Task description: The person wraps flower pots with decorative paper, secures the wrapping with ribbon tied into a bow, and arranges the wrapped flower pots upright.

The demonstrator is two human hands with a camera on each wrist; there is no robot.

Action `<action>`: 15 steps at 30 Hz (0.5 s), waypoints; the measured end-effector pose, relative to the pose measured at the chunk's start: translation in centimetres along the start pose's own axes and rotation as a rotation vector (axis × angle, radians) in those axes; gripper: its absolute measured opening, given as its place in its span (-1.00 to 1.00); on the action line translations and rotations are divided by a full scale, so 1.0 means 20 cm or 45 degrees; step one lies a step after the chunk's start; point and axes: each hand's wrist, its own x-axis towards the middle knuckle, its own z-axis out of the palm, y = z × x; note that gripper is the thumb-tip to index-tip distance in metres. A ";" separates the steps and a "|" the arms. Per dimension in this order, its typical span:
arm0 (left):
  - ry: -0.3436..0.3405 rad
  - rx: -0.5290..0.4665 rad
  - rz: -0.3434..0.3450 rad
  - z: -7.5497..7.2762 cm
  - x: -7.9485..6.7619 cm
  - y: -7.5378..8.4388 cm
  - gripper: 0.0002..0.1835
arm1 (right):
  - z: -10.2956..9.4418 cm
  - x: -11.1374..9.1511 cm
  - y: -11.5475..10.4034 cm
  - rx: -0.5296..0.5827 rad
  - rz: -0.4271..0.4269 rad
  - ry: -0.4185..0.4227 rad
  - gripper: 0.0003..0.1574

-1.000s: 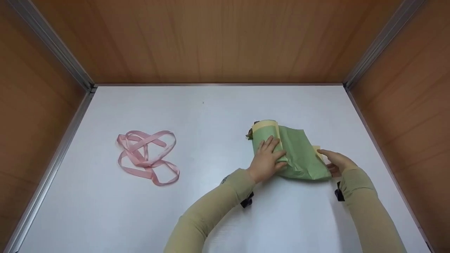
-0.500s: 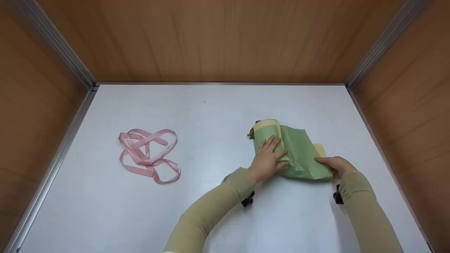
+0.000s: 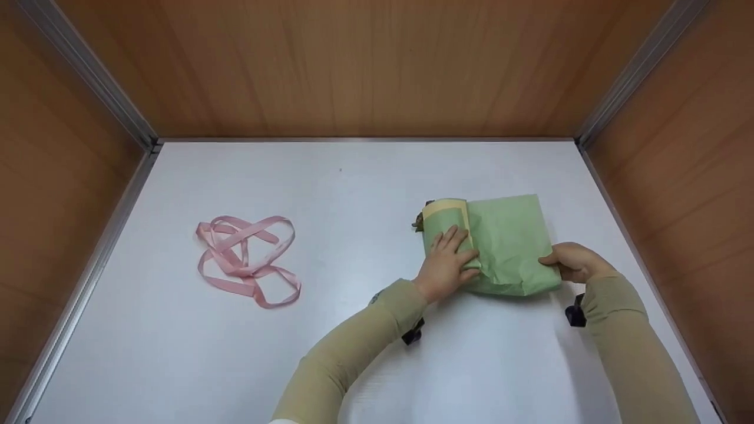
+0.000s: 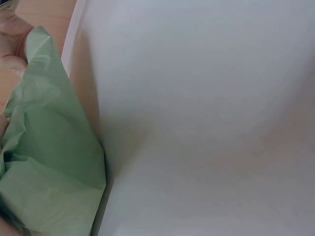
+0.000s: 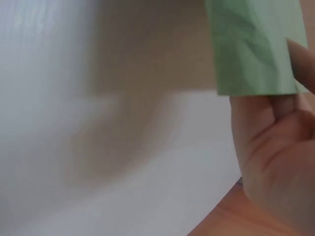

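Note:
A sheet of green wrapping paper point(image 3: 512, 229) with a pale yellow border lies at the right of the table in the head view, its left part rolled over. Small brownish-green leafy bits point(image 3: 419, 222) poke out at the upper left of the roll; whatever else is inside is hidden. My left hand point(image 3: 446, 268) rests on the rolled part with fingers spread. At the paper's lower right, my right hand point(image 3: 576, 262) pinches the edge, thumb on top. The right wrist view shows that hand's fingers point(image 5: 253, 115) beneath the paper, which is raised off the table there.
A loosely looped pink ribbon point(image 3: 241, 259) lies on the left of the white table point(image 3: 353, 194). Wooden panels point(image 3: 365, 65) stand along the back and both sides, with metal strips at the corners.
My right hand has taken hold of the paper's right edge and moved slightly right and up. The paper's free part has opened out, covering its yellow corner. My left hand stays put.

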 end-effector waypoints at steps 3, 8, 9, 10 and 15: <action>0.006 0.005 0.001 0.00 0.00 0.00 -0.55 | 0.00 -0.02 -0.03 -0.027 -0.036 -0.025 -0.58; 0.001 0.003 -0.007 -0.01 0.00 0.00 -0.56 | 0.01 -0.02 0.00 -0.055 0.028 0.030 -0.60; -0.002 0.000 -0.010 -0.01 0.00 0.00 -0.56 | 0.02 -0.02 0.02 -0.068 0.060 0.054 -0.59; -0.008 -0.004 -0.012 -0.01 -0.01 0.00 -0.56 | 0.03 -0.02 0.04 -0.078 0.092 0.071 -0.56; -0.020 -0.018 0.001 -0.01 -0.01 -0.01 -0.55 | 0.06 0.01 0.13 -0.106 0.171 0.127 -0.57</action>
